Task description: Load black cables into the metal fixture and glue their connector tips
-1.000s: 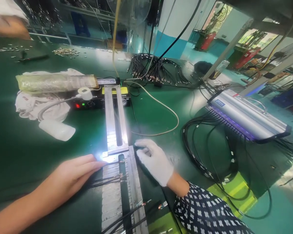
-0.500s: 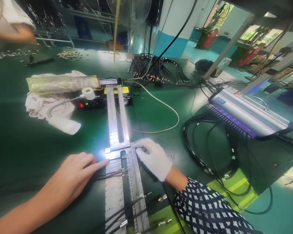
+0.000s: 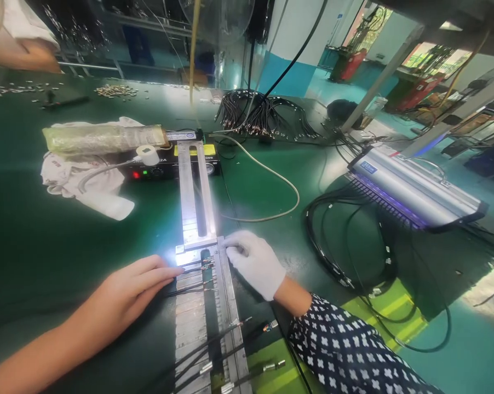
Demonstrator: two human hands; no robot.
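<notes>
A slotted metal fixture (image 3: pixel 191 323) runs lengthwise over the bench in front of me, with thin black cables (image 3: pixel 189 288) lying across it, their stripped ends over the slot. My bare left hand (image 3: pixel 142 282) is at its left edge, fingers together on a black cable close to the brightly lit spot. At the other side, my right hand (image 3: pixel 257 265) wears a white glove; thumb and forefinger close on the fixture's side rail (image 3: pixel 226 284). The slotted metal arm (image 3: pixel 187 191) extends away from the lit spot. Nearer me, thicker cables with metal connectors (image 3: pixel 274 365) cross the fixture.
Behind stands a black control box (image 3: pixel 165 168) with red and green lights, beside a white cloth (image 3: pixel 78 178) and a wrapped roll (image 3: pixel 103 141). Coiled black cable (image 3: pixel 312 235) and a silver lamp housing (image 3: pixel 419 186) lie right. A cable bundle (image 3: pixel 255 112) and another person's arm (image 3: pixel 21 54) are farther back.
My left forefinger was stretched along a cable; now the fingers are drawn together on one. A second cable lies beside the first near the lit spot. My right hand stays at the rail.
</notes>
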